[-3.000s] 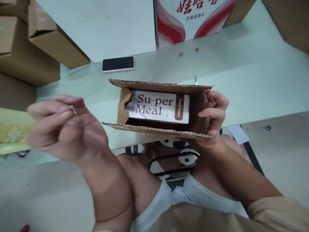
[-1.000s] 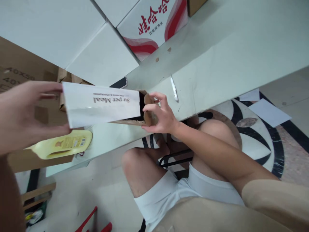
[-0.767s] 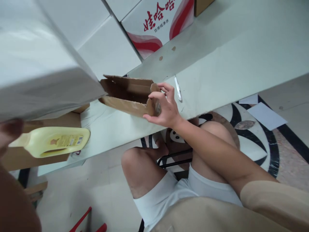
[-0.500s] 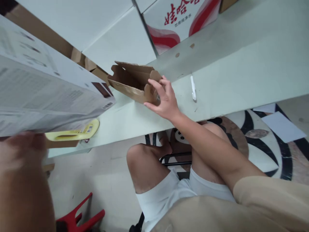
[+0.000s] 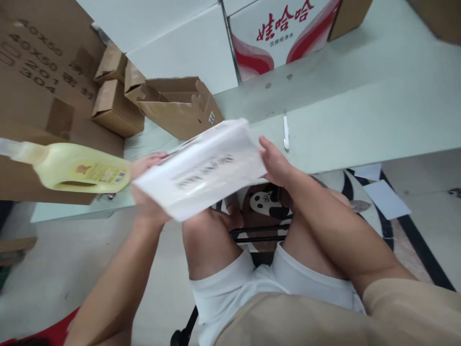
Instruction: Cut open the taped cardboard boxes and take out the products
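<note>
A white product box [image 5: 201,170] with blurred print is held between both my hands, in front of the table edge and above my knees. My left hand [image 5: 146,185] grips its left end, fingers wrapped behind it. My right hand [image 5: 273,161] presses against its right end. The open brown corrugated carton [image 5: 176,105] lies on the pale table [image 5: 342,120] behind the box, with neither hand on it.
A yellow bottle [image 5: 75,168] lies at the table's left edge. A small white tool [image 5: 285,132] rests on the table right of my hands. Brown cartons [image 5: 115,101] and a red-and-white printed case [image 5: 284,33] stand at the back. Papers [image 5: 387,197] lie on the patterned floor.
My left hand pulled the white box out of the carton, swung it up to the left, then brought it down in front of me. My right hand let go of the carton and took the box's other end.
</note>
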A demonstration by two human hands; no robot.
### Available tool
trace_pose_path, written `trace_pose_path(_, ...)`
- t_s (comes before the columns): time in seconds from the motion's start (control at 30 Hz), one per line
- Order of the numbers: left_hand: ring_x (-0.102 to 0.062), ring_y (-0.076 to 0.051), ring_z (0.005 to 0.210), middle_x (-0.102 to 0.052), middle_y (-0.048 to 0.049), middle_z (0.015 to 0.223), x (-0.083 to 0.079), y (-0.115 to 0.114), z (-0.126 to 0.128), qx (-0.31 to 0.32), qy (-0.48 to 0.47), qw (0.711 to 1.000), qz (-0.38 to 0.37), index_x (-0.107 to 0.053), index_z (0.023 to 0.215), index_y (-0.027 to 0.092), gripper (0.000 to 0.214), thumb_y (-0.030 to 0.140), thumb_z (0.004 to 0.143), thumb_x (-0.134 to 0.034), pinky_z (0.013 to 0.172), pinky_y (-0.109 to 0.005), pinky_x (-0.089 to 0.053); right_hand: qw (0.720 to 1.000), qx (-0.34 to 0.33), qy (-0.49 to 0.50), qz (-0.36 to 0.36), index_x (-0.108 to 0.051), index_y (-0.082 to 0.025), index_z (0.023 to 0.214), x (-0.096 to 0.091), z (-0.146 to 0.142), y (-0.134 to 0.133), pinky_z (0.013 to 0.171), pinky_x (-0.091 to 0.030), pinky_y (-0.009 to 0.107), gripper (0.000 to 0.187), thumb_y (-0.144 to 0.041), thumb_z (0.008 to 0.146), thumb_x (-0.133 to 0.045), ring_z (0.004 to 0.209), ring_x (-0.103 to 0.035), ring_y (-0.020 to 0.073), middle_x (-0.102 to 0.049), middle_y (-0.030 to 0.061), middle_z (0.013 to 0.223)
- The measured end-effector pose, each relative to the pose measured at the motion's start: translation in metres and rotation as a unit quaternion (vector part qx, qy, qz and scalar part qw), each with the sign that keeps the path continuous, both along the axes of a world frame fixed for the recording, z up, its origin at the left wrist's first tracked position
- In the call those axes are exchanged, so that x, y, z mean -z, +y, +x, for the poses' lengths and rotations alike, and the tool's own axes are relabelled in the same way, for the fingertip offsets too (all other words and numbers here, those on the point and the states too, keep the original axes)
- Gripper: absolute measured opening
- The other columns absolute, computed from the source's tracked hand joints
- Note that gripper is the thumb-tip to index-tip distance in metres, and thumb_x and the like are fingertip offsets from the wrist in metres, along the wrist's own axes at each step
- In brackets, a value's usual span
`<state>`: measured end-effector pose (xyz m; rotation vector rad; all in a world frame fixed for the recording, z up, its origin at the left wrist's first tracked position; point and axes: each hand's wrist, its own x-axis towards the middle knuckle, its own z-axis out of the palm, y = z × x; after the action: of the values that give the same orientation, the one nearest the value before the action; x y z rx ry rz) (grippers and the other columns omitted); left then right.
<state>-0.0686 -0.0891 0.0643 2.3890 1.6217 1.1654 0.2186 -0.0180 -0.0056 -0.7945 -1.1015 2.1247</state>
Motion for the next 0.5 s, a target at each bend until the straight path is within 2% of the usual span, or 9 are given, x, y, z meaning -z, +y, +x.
trace_pose_path(0.07, -0.063, -0.032, 0.116, -0.065, -0.0093, 0.119, 0.014, 0.015, 0.020, 0.053, 0.030, 0.994, 0.091, -0.051, 0.119, 0.026, 0.074, 0.077, 0.068, -0.069, 0.104, -0.059, -0.053, 1.000, -0.006, 0.026, -0.009, -0.060, -0.020, 0.123, -0.004, 0.028, -0.006, 0.071, -0.059, 0.039, 0.088, -0.090, 0.078, -0.031, 0.085, -0.069, 0.0249, -0.070, 0.0089, 0.096)
trace_pose_path(0.13, -0.063, -0.031, 0.120, -0.064, -0.0108, 0.123, 0.022, 0.030, 0.041, 0.104, 0.084, 0.977, 0.166, -0.049, 0.121, 0.025, 0.060, 0.064, 0.080, -0.068, 0.104, -0.057, -0.054, 1.000, -0.013, 0.023, 0.000, -0.060, -0.019, 0.127, -0.008, 0.054, -0.011, 0.070, -0.059, 0.039, 0.093, -0.092, 0.076, -0.032, 0.091, -0.070, 0.0272, -0.072, 0.0106, 0.100)
trace_pose_path(0.2, -0.061, -0.029, 0.127, -0.063, -0.0110, 0.129, 0.027, 0.044, 0.060, 0.137, 0.126, 0.963, 0.196, -0.048, 0.126, 0.026, 0.043, 0.047, 0.091, -0.062, 0.104, -0.053, -0.055, 1.000, -0.018, 0.004, 0.006, -0.060, -0.019, 0.127, -0.010, 0.072, -0.013, 0.064, -0.060, 0.037, 0.089, -0.089, 0.074, -0.042, 0.093, -0.070, 0.0278, -0.072, 0.0114, 0.103)
trace_pose_path(0.27, -0.058, -0.028, 0.132, -0.059, -0.0108, 0.137, 0.032, 0.057, 0.076, 0.142, 0.122, 0.964, 0.186, -0.049, 0.132, 0.028, 0.039, 0.040, 0.095, -0.057, 0.107, -0.050, -0.055, 1.000, 0.010, -0.018, 0.003, -0.059, -0.021, 0.124, -0.008, 0.081, -0.013, 0.059, -0.059, 0.034, 0.077, -0.078, 0.073, -0.058, 0.090, -0.070, 0.0259, -0.072, 0.0105, 0.106)
trace_pose_path(0.33, -0.055, -0.028, 0.135, -0.054, -0.0114, 0.146, 0.039, 0.070, 0.088, 0.127, 0.059, 0.982, 0.131, -0.048, 0.137, 0.029, 0.046, 0.046, 0.095, -0.058, 0.106, -0.048, -0.055, 0.997, 0.075, -0.033, 0.013, -0.057, -0.023, 0.123, -0.005, 0.080, -0.009, 0.057, -0.059, 0.032, 0.068, -0.067, 0.072, -0.066, 0.090, -0.069, 0.0237, -0.070, 0.0095, 0.113)
trace_pose_path(0.4, -0.059, -0.028, 0.130, -0.056, -0.0112, 0.143, 0.047, 0.082, 0.098, 0.106, -0.062, 0.992, 0.019, -0.049, 0.138, 0.029, 0.055, 0.058, 0.092, -0.058, 0.100, -0.045, -0.059, 0.983, 0.162, -0.046, 0.066, -0.052, -0.026, 0.128, -0.003, 0.075, -0.001, 0.065, -0.061, 0.033, 0.066, -0.065, 0.076, -0.064, 0.100, -0.069, 0.0239, -0.066, 0.0085, 0.124)
trace_pose_path(0.43, -0.064, -0.028, 0.123, -0.061, -0.0108, 0.137, 0.050, 0.088, 0.103, 0.104, -0.127, 0.985, -0.049, -0.051, 0.137, 0.029, 0.057, 0.062, 0.091, -0.056, 0.094, -0.043, -0.061, 0.970, 0.204, -0.060, 0.115, -0.048, -0.028, 0.133, -0.003, 0.071, 0.004, 0.072, -0.062, 0.035, 0.067, -0.067, 0.080, -0.060, 0.108, -0.067, 0.0250, -0.064, 0.0079, 0.130)
trace_pose_path(0.5, -0.071, -0.026, 0.109, -0.070, -0.0086, 0.121, 0.052, 0.095, 0.110, 0.110, -0.227, 0.952, -0.174, -0.056, 0.131, 0.028, 0.055, 0.066, 0.094, -0.046, 0.082, -0.040, -0.064, 0.926, 0.270, -0.121, 0.235, -0.037, -0.032, 0.143, -0.004, 0.066, 0.015, 0.089, -0.060, 0.041, 0.072, -0.073, 0.086, -0.051, 0.126, -0.060, 0.0281, -0.059, 0.0070, 0.137)
